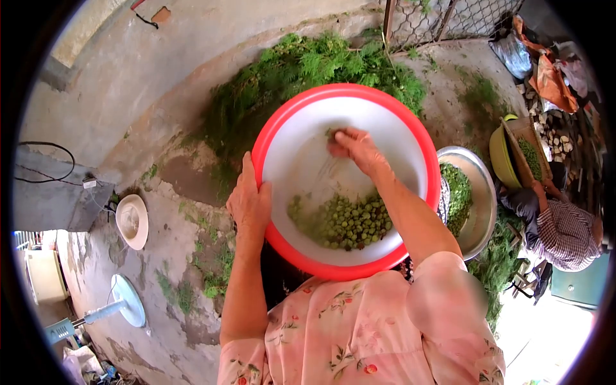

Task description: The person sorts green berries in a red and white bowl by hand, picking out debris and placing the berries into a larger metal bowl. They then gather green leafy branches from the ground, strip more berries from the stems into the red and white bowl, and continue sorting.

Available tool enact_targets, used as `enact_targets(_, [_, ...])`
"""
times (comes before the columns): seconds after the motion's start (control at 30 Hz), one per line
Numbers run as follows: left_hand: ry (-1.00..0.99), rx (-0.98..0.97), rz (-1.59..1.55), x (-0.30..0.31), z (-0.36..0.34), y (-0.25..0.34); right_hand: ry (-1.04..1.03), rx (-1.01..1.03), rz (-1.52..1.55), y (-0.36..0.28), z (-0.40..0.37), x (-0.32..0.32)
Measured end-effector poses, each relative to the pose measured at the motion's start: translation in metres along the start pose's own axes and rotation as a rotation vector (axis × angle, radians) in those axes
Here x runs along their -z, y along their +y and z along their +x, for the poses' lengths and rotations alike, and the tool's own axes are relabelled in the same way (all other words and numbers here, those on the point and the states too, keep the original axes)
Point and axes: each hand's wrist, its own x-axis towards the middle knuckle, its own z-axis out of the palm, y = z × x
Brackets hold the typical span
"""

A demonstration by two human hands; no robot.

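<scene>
A wide white basin (346, 93) with a red rim is in front of my body, tilted so that its inside faces me. My left hand (249, 200) grips the rim on the left side, with the thumb over the edge. Small round green fruits (356, 221) lie heaped in the lower part of the basin. Inside it, above the heap, my right hand (358, 149) has its fingers curled together and smeared by motion. A small dark bit shows at the fingertips, too blurred to name. To the right stands a metal bowl (480, 215) holding more of the green fruits (457, 202).
Feathery green branches (321, 64) are piled beyond the basin. At the right a seated person (571, 237) has hands at a tray (518, 138) of green pieces, beside a yellow-green tub (500, 160). A pale hat (132, 221) and a fan (130, 300) are at the left.
</scene>
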Motion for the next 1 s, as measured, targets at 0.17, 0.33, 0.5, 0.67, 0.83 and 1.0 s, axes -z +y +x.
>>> enact_targets(0.17, [0.013,-0.019,0.004,-0.003,0.0,-0.003,-0.171,-0.119,0.006,-0.022,-0.026,-0.023])
enact_targets(0.33, [0.024,-0.032,0.012,-0.004,0.001,-0.003,-0.511,-0.315,-0.063,0.012,-0.043,-0.031])
enact_targets(0.5, [0.021,-0.031,0.027,-0.004,0.0,-0.002,-0.128,-0.138,0.052,0.0,-0.047,-0.046])
enact_targets(0.67, [0.018,-0.02,0.024,-0.002,0.0,-0.001,-0.224,-0.171,-0.115,0.0,-0.045,-0.035])
enact_targets(0.83, [0.025,-0.015,0.033,-0.002,-0.002,0.001,-0.004,-0.115,0.088,-0.002,-0.047,-0.038])
enact_targets(1.0, [0.021,-0.013,0.022,0.0,-0.003,0.002,0.166,-0.059,0.088,-0.004,-0.04,-0.022])
